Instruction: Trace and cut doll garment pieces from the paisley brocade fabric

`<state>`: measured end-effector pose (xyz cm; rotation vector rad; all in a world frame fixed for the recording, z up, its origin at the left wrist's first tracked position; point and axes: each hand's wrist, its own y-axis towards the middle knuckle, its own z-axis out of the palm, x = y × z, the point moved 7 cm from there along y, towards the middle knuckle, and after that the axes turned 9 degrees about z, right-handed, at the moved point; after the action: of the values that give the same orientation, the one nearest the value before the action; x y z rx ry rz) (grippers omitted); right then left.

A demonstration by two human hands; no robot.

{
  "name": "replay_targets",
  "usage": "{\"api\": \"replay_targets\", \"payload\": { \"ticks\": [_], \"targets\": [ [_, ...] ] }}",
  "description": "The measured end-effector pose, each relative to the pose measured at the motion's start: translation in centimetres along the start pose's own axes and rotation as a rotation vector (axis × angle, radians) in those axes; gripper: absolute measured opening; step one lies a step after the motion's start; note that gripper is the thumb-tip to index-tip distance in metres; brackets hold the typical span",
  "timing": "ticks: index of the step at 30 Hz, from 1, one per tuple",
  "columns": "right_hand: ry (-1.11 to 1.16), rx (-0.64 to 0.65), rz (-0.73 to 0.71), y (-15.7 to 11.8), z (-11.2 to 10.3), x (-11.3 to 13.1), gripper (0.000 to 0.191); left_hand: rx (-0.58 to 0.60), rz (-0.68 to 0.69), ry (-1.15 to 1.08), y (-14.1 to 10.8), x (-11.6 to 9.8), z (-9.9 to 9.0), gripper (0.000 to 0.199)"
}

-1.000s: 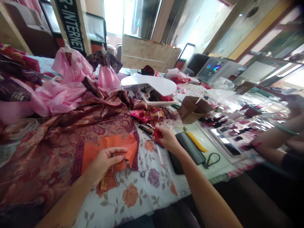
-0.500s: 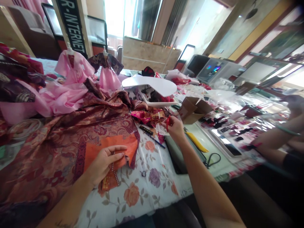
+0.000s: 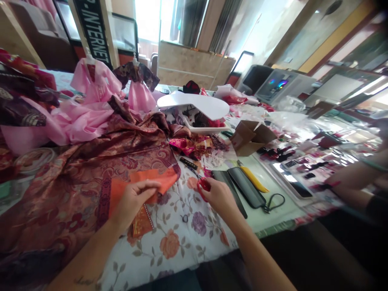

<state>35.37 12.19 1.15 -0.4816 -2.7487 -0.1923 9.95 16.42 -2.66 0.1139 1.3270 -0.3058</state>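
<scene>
My left hand (image 3: 135,202) pinches a piece of orange fabric (image 3: 165,180) between thumb and fingers. An orange scrap with gold print (image 3: 142,223) and a beaded edge hangs or lies just below that hand. My right hand (image 3: 220,200) is closed on red-handled scissors (image 3: 203,187), whose blades point away to the upper left. The blades are apart from the orange fabric. Under the left hand spreads a large rust-brown patterned cloth (image 3: 75,194). A small black label-like strip (image 3: 188,163) lies beyond the scissors.
Beside my right hand are a grey pouch (image 3: 246,188) and a yellow-handled tool (image 3: 253,179). A cardboard box (image 3: 251,137) and a white tray (image 3: 206,128) stand further back. Two pink-dressed forms (image 3: 93,83) are at the back left. Another person's arm (image 3: 351,173) reaches in from the right.
My right hand has come back toward me with the scissors, from beside the scraps to the right of the orange fabric. The left hand still pinches the fabric, slightly shifted.
</scene>
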Motion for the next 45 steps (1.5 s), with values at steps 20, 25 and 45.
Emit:
{"api": "replay_targets", "payload": {
  "ticks": [20,25,45],
  "targets": [
    [0.280,0.414,-0.311,-5.2,0.9,5.2,0.014,0.166,-0.178,0.020,-0.6,1.1,1.0,0.031],
    [0.291,-0.281,-0.105,3.9,-6.6,1.2,0.020,0.195,-0.164,-0.020,-0.6,0.8,1.1,0.035],
    [0.034,-0.257,-0.549,-6.4,1.5,5.8,0.055,0.310,-0.147,0.034,-1.6,0.4,2.1,0.057]
  ]
}}
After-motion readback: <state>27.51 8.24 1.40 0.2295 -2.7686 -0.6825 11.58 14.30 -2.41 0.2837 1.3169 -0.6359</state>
